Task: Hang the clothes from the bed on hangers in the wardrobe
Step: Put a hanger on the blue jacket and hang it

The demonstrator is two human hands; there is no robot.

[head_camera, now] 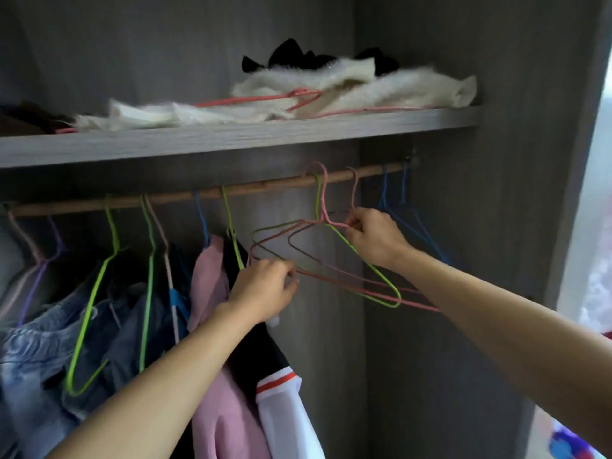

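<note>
No readable text, label or number shows anywhere.

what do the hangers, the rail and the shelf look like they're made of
Hangers: thin wire, probably metal under a matte coloured coating (pink, green, blue). The twisted necks suggest this.
Rail: looks like a bare wooden or bamboo pole, brown and slightly uneven, with knot-like bumps.
Shelf: grey board with printed-looking wood grain, likely matte laminate.
</note>
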